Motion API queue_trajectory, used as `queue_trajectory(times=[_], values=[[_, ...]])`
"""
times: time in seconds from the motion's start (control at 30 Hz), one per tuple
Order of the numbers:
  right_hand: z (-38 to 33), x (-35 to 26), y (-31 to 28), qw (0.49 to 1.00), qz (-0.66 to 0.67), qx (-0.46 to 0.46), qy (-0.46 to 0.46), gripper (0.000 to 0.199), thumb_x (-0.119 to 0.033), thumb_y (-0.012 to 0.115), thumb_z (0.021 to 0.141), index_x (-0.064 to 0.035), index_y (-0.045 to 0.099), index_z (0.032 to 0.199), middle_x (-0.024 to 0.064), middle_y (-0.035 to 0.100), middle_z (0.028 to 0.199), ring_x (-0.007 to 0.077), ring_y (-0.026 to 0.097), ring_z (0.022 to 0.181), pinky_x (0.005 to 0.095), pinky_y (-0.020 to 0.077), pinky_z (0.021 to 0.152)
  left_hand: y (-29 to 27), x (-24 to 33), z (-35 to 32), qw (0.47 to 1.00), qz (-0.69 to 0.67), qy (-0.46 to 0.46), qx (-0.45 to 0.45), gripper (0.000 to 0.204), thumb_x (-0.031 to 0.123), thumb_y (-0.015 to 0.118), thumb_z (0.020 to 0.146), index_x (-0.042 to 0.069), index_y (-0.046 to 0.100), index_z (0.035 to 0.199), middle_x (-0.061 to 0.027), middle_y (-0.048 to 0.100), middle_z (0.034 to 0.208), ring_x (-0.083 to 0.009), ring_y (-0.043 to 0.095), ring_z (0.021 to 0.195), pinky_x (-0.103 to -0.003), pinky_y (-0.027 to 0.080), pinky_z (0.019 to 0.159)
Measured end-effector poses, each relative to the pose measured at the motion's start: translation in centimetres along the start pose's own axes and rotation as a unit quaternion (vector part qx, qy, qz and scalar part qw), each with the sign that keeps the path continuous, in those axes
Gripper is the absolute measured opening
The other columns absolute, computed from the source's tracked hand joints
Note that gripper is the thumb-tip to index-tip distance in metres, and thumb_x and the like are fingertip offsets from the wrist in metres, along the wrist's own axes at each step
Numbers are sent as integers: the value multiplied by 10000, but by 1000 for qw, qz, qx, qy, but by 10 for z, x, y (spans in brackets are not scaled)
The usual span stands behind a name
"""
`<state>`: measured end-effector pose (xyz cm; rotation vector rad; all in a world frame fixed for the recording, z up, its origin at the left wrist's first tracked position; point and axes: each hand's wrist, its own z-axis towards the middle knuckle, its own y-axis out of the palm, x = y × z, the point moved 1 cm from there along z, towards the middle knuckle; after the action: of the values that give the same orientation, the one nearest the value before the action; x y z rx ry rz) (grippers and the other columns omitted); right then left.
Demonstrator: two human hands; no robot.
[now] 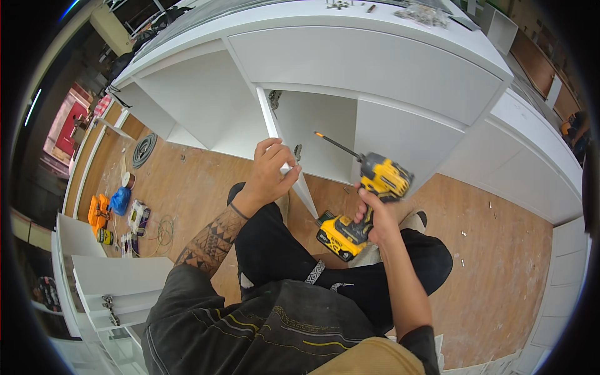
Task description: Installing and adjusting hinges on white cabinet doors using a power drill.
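My right hand (380, 219) is wrapped round the grip of a yellow and black cordless impact driver (386, 177). Its long bit (337, 144), orange at the tip, points up and left toward an opened white cabinet (322, 119), apart from any surface. The cabinet door (267, 115) stands swung out, seen nearly edge-on. Closed round the edge of that door is my left hand (272, 167). Inside the door are an upper metal hinge (275, 99) and a lower hinge (297, 152), beside my left fingers. A yellow battery pack (340, 237) sits below the driver's grip.
Screws and small fittings (422, 15) lie on the white countertop (300, 20). At left on the wood floor (500, 250) are a coiled grey hose (145, 150), a blue bag (120, 201) and an orange item (98, 212). White cabinet panels (119, 275) stand at lower left.
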<state>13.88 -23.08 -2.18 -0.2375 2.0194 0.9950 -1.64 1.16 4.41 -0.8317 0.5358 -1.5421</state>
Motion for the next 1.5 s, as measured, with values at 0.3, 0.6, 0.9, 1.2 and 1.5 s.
queue_trajectory(times=[0.3, 0.6, 0.9, 1.2, 1.5], values=[[115, 29, 32, 993, -100, -62, 13, 259, -135, 738, 926, -17, 673, 1147, -8, 565, 676, 110, 540, 528, 284, 452, 484, -36, -12, -26, 997, -32, -71, -7, 144, 25, 771, 819, 52, 634, 855, -88, 665, 989, -383, 603, 1197, -462, 494, 1019], [119, 41, 54, 990, -125, -62, 26, 199, -89, 731, 921, -16, 687, 1101, -5, 581, 682, 92, 530, 532, 271, 449, 476, -71, -35, -42, 981, -5, -194, 18, 83, 28, 761, 852, 19, 679, 858, -125, 700, 958, -376, 660, 1185, -428, 524, 966], [106, 54, 42, 989, -124, -66, 51, 158, -90, 722, 935, -35, 684, 1078, -5, 573, 652, 95, 524, 499, 262, 446, 479, -63, -10, 40, 972, 88, -215, 29, 132, 125, 749, 919, 0, 706, 920, -137, 716, 925, -307, 690, 920, -402, 530, 831], [97, 84, 39, 991, -108, -53, 55, 83, -104, 713, 940, -62, 665, 993, -3, 573, 630, 97, 542, 483, 259, 444, 458, 149, -24, 148, 910, -245, -256, -217, 663, 370, 753, 927, -120, 553, 1327, -270, 623, 1333, -328, 632, 1220, -409, 502, 1028], [87, 102, 21, 994, -84, -50, 57, 119, -107, 706, 936, -34, 655, 1015, 29, 580, 635, 129, 559, 504, 290, 456, 471, 104, 50, 105, 898, -239, -215, -300, 398, 356, 737, 912, -25, 652, 991, -188, 703, 846, -321, 704, 791, -431, 540, 735]])
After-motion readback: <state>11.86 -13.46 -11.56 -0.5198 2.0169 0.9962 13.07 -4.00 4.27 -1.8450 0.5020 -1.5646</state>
